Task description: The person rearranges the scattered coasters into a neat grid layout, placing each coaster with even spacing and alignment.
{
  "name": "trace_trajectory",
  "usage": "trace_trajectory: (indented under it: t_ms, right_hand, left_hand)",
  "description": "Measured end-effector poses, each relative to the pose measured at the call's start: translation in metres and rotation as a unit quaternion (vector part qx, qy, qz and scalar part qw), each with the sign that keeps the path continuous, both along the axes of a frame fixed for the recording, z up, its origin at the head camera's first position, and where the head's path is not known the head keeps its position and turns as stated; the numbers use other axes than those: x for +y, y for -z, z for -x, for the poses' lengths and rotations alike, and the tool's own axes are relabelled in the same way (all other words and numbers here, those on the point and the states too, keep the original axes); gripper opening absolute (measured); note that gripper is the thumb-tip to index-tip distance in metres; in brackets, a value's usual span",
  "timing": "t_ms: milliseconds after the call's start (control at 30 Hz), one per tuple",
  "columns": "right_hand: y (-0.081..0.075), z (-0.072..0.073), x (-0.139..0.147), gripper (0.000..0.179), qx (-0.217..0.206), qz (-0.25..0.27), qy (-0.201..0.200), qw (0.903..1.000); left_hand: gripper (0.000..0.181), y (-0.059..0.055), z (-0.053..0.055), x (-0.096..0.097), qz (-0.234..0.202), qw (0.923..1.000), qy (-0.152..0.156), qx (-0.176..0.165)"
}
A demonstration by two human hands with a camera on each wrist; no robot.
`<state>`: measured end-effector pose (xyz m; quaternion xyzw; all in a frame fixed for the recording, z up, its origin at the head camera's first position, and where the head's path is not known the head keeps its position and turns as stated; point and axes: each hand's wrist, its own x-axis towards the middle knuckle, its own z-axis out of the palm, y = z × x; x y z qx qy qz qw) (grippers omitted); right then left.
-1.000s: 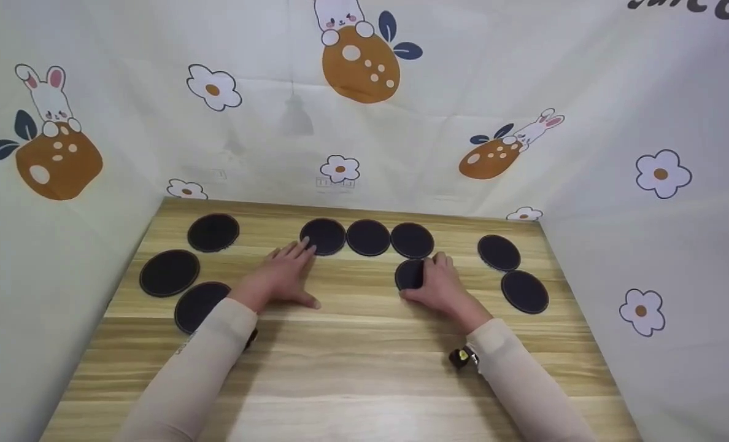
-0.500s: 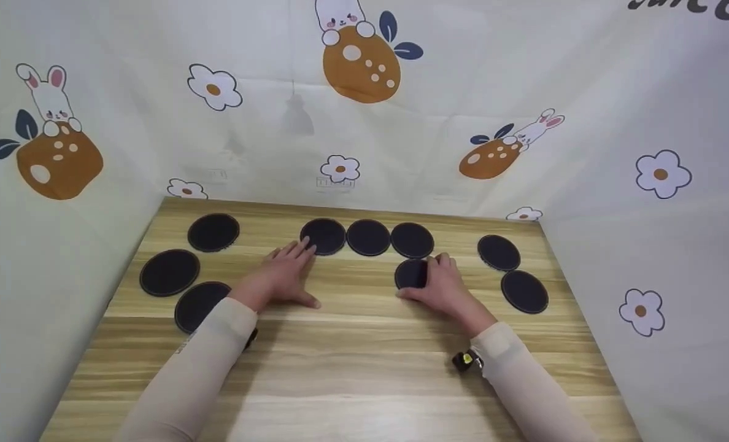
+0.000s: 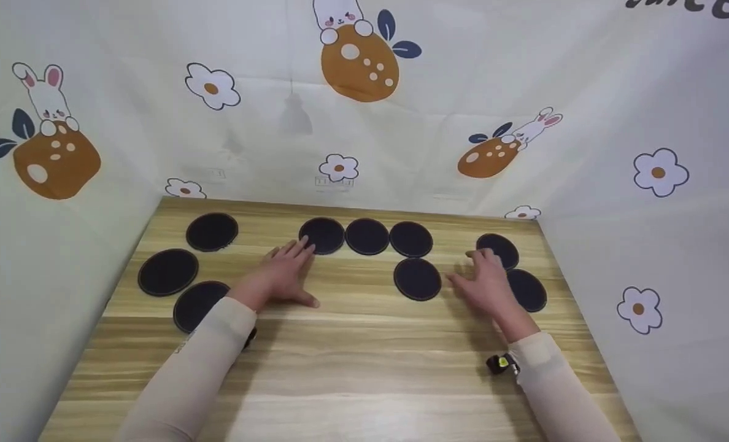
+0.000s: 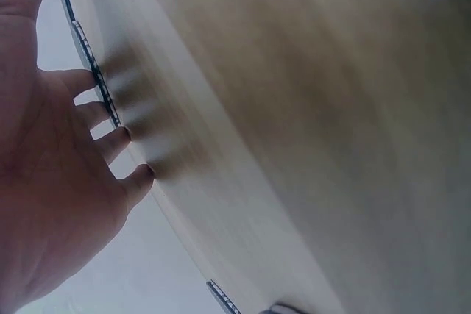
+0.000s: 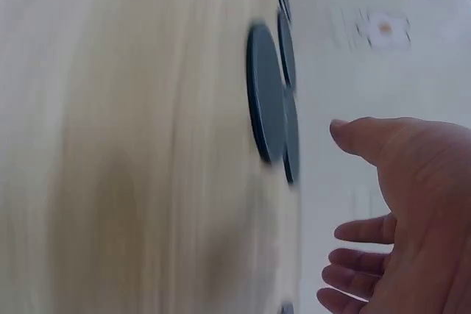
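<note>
My left hand (image 3: 281,276) lies with spread fingers, its fingertips touching the near left edge of a round black coaster (image 3: 323,235). That coaster begins a row with a middle coaster (image 3: 367,236) and a right-hand coaster (image 3: 411,239). Just below the row's right end lies a fourth coaster (image 3: 418,279). My right hand (image 3: 488,282) is to the right of it, thumb and fingers apart and holding nothing. In the head view its fingers overlap part of a coaster (image 3: 501,248) at the right. The right wrist view shows the palm above the table, away from the nearest coaster (image 5: 266,93).
Three more coasters lie at the left: a back one (image 3: 212,232), a middle one (image 3: 168,272) and a front one (image 3: 200,306) partly under the left sleeve. Another coaster (image 3: 529,290) is by the right wrist. Printed fabric walls (image 3: 401,147) border the wooden table (image 3: 352,368).
My right hand has let go of the coaster below the row and moved right, towards the right-hand pair. That coaster now shows whole. The left hand has stayed in place.
</note>
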<state>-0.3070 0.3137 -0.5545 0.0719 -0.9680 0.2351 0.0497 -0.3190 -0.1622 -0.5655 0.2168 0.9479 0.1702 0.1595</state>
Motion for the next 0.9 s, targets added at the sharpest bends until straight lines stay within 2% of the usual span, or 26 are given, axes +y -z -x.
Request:
trace_trajectory:
  t_ms: [167,333,500,700,900]
  right_hand:
    - [-0.006,-0.008,0.048,0.083,-0.002,-0.034,0.037,0.9987]
    - [-0.01,-0.017,0.085,0.093,-0.037,-0.046,0.065,0.9961]
    - [-0.009,-0.021,0.11,0.109,-0.078,-0.065,0.08,0.9916]
    - [0.0,-0.02,0.127,0.12,-0.097,-0.071,0.067,0.9905]
    - [0.003,-0.02,0.13,0.119,-0.09,-0.093,0.046,0.9905]
  left_hand:
    - [0.138,0.0,-0.001,0.0,0.0,1.0,0.003,0.004]
    - [0.138,0.001,0.0,0.0,-0.001,1.0,0.002,0.004]
    - [0.138,0.001,0.0,-0.001,-0.004,1.0,0.001,0.004]
    - [0.138,0.001,0.0,-0.001,-0.007,1.0,0.002,0.002]
    - [0.138,0.0,0.0,-0.001,-0.008,1.0,0.001,-0.002]
